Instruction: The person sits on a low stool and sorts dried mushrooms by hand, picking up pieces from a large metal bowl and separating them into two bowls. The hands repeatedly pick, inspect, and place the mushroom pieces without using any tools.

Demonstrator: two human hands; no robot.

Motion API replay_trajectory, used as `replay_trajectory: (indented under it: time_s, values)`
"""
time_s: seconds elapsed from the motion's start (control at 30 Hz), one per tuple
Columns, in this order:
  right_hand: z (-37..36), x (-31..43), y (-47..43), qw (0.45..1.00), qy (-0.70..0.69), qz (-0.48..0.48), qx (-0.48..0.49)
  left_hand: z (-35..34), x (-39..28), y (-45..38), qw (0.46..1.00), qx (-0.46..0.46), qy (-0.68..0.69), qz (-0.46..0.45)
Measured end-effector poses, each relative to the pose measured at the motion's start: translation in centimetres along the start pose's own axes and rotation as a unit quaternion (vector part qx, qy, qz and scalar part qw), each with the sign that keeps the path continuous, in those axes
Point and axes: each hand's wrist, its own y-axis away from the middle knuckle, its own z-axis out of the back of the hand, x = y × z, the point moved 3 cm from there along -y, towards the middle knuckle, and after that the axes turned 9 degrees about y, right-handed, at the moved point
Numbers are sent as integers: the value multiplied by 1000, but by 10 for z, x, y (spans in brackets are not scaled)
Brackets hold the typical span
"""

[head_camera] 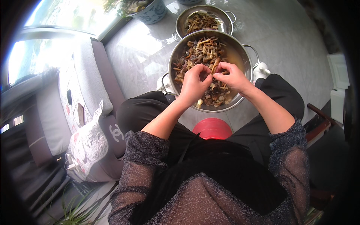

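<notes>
My left hand [197,82] and my right hand [231,76] meet over a large two-handled steel basin [244,97] on the floor between my knees. Between their fingertips is a long brown piece, apparently a mushroom stem [215,66], tilted, its upper end free; both hands pinch its lower part. Below them, a heap of wet mushroom pieces [199,53] lies in the basin, with cloudy water [236,56] showing at the right. A small pale round piece [200,101] lies near the basin's near rim. Beyond stands a smaller steel basin [180,22] holding more mushroom pieces [201,23].
A red plastic stool or bucket [212,128] is between my legs. On the left stands a grey sofa [108,84] with a patterned cover, a phone-like object [81,114] and a cable. A blue-patterned plant pot [152,12] stands far ahead; a dark wooden chair [319,130] is at right.
</notes>
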Motion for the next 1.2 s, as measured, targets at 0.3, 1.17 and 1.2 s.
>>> replay_trajectory:
  time_s: [0.3, 1.17, 1.2]
  values:
    - [-2, -3, 1, 1000, 4, -10, -7, -4, 2, 1, 1000, 12, -26, -10]
    - [45, 24, 2, 956, -281, -44, 69, 33, 7, -13, 848, 64, 493, 185]
    - [43, 24, 3, 958, -277, -47, 63, 31, 7, -12, 853, 62, 486, 179]
